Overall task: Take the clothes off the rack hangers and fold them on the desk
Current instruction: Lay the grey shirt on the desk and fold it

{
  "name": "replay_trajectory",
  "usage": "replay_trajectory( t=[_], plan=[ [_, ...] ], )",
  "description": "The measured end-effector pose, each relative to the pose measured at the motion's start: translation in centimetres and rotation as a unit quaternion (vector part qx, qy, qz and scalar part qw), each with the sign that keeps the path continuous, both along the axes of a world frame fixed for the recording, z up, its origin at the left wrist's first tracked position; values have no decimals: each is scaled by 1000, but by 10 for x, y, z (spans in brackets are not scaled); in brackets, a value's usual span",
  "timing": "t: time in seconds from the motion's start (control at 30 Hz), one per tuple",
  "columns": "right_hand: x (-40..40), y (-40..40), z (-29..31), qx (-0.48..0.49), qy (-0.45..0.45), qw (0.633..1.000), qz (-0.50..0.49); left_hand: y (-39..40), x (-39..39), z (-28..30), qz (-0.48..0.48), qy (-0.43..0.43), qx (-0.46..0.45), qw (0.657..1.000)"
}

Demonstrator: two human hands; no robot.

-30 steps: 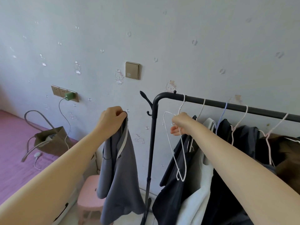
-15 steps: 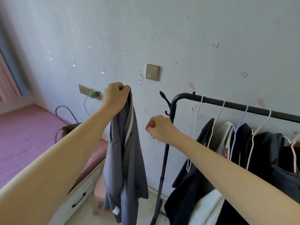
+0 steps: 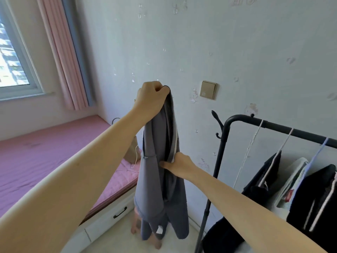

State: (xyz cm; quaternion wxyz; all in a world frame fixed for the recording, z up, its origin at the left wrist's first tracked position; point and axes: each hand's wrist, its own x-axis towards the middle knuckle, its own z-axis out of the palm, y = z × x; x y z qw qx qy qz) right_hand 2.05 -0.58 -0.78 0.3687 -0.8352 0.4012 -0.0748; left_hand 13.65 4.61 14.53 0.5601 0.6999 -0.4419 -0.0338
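Pink curtain [image 3: 62,57] hangs by the window [image 3: 12,52], far left of the grey garment [image 3: 160,170]; a pink-covered bed [image 3: 45,157] w/ a white drawer [image 3: 116,214] below it sits left of the garment too. Left hand [image 3: 151,101] is raised and fisted on the garment's top edge, fingers [image 3: 158,88] curled tight together, pinching the bunched fabric so the garment hangs free in mid-air, clear of the rack, w/ a white tag near its bottom hem. A pale stripe runs down its right edge. Behind its lower part a pink stool [image 3: 145,234] stands on the floor, mostly hidden. Right hand [image 3: 180,165] reaches in at the garment's mid-height, fingertips pressed into the fabric by the stripe; how far those fingers close can't be told. Right of the garment: beige wall switch [image 3: 207,90], then the black rack [image 3: 226,128] w/ white hangers [image 3: 284,141] carrying dark clothes [image 3: 264,179] and a white one [image 3: 295,178].
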Motion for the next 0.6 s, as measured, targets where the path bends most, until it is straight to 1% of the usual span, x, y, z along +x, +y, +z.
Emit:
replay_trajectory(
  t=[0.1,0.23,0.37,0.5,0.6],
  plan=[
    [2,-1,-1,-6,-10,1000,14,17,-4,4,20,-15,-3,1000],
    [1,0,5,5,-19,999,27,50,4,0,90,-14,1,996],
    [-1,5,7,-49,-22,998,39,98,23,-22,183,12,4,983],
    [6,14,6,-60,-76,994,58,160,32,-51,257,22,15,966],
    [21,35,6,-87,-124,983,100,218,31,-71,323,38,17,945]
  ],
)
